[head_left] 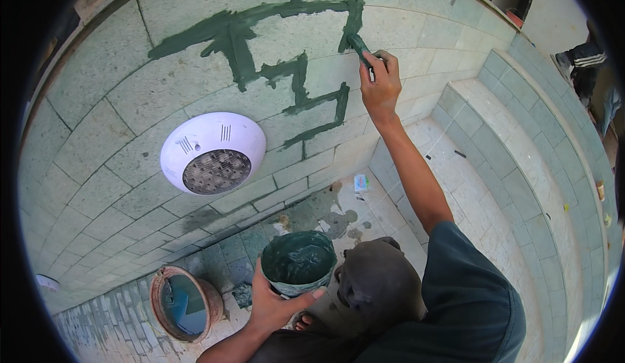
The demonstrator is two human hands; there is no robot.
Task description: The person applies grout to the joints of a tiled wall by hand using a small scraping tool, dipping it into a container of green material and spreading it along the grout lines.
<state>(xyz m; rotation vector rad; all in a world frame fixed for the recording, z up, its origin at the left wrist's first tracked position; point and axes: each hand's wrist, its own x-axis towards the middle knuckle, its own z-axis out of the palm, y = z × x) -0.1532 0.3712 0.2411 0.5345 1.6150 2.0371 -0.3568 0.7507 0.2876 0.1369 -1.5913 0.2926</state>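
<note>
My left hand [273, 304] is wrapped round a small round tub [298, 289], holding it tilted up toward me. Dark green grout [299, 259] half coats its inside and shines wet. Higher up, my right hand [379, 84] pinches a short narrow tool [357, 45] smeared with the same green; whether it is a spatula or a brush I cannot tell. Its tip touches a joint of the pale green tiled wall [397, 31], at the lower end of a fresh green stripe [293, 13]. More thick green bands run along the joints to the left and below.
A round white light fitting [244, 130] sticks out of the wall. Below it on the floor stands a brown bucket [211, 298] of bluish water. Curved tiled steps [521, 161] rise at the right. A small packet [361, 182] lies by the wall's foot. Another person's leg [583, 55] shows far right.
</note>
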